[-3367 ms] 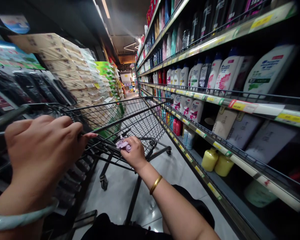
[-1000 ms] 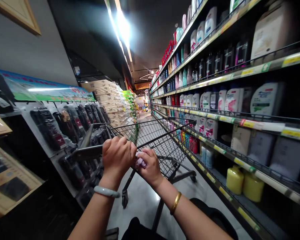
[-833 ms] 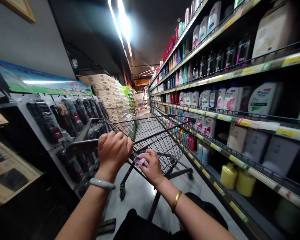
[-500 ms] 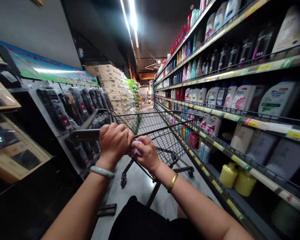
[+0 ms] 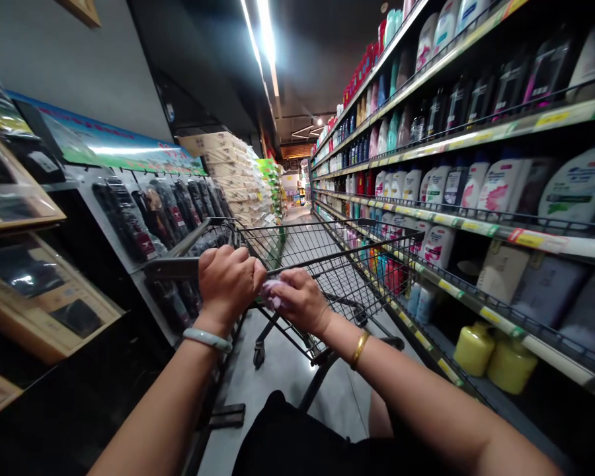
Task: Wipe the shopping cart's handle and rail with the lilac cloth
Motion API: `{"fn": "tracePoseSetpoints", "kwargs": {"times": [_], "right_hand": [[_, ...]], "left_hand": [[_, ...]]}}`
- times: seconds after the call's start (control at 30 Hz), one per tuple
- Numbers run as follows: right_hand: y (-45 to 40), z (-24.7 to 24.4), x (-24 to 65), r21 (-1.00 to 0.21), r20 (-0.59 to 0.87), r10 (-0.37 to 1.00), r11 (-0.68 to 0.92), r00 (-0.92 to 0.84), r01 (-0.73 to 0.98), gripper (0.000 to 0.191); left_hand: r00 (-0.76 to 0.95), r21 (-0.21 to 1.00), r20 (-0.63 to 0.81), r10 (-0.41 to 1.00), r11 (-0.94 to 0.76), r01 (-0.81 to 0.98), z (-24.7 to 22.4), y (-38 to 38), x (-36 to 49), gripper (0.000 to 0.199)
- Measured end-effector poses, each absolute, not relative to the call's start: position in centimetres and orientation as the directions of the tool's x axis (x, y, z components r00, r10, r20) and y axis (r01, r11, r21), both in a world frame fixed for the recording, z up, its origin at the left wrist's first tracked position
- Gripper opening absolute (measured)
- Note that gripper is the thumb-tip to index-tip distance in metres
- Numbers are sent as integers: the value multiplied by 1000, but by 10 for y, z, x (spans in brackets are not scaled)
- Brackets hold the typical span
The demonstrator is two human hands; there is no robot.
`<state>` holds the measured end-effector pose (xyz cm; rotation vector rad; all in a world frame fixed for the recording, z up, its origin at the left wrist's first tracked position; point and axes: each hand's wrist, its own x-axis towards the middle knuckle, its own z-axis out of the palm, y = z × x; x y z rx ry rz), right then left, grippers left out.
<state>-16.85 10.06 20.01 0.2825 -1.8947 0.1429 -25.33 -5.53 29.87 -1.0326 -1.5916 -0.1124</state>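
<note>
My left hand [image 5: 231,281] is wrapped round the dark handle [image 5: 171,269] of a wire shopping cart, with a pale bangle on that wrist. Beside its thumb side, my right hand [image 5: 302,301] pinches a crumpled lilac cloth or tissue [image 5: 274,291] against the handle; which of the two it is I cannot tell. A gold bracelet [image 5: 359,350] circles the right wrist. The black wire basket [image 5: 297,239] stretches ahead of both hands, and no goods show in it. Much of the handle's middle is hidden behind my fingers.
Shelves of shampoo bottles [image 5: 506,185] line the right side close to the cart. On the left hang packaged dark items [image 5: 123,215] beside framed boxes [image 5: 74,311]. Stacked cartons [image 5: 223,165] stand farther along. Grey floor [image 5: 297,215] runs down the aisle.
The cart and right hand sit a little farther right in view, as do the shelves and displays. The left hand keeps its grip, and the lilac item stays in the right.
</note>
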Motion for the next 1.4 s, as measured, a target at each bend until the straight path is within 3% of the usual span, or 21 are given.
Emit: {"fn": "tracePoseSetpoints", "kwargs": {"times": [0.13, 0.37, 0.63, 0.73, 0.93, 1.13, 1.3, 1.4], "right_hand": [[113, 179, -158, 96, 894, -180, 971, -410, -217, 17], [85, 225, -179, 229, 905, -285, 952, -315, -204, 15], [104, 154, -170, 448, 766, -485, 874, -421, -190, 6], [104, 169, -166, 445, 735, -486, 872, -473, -204, 8], [88, 220, -180, 337, 863, -360, 933, -355, -127, 14], [93, 192, -170, 464, 729, -501, 863, -466, -202, 9], [85, 225, -179, 322, 843, -358, 934, -401, -156, 14], [80, 230, -182, 315, 860, -354, 935, -368, -165, 14]], "left_hand": [[68, -458, 828, 557, 601, 655, 299, -59, -260, 41], [46, -456, 824, 565, 611, 647, 299, -63, -269, 39], [57, -455, 829, 557, 611, 647, 300, -69, -271, 38], [58, -454, 830, 554, 612, 647, 300, -70, -274, 39], [40, -445, 825, 563, 605, 660, 300, -71, -275, 38], [8, -412, 842, 540, 632, 656, 300, -71, -271, 41], [-37, -374, 838, 545, 621, 688, 300, -73, -271, 40], [-69, -376, 821, 566, 627, 682, 300, -77, -270, 42]]}}
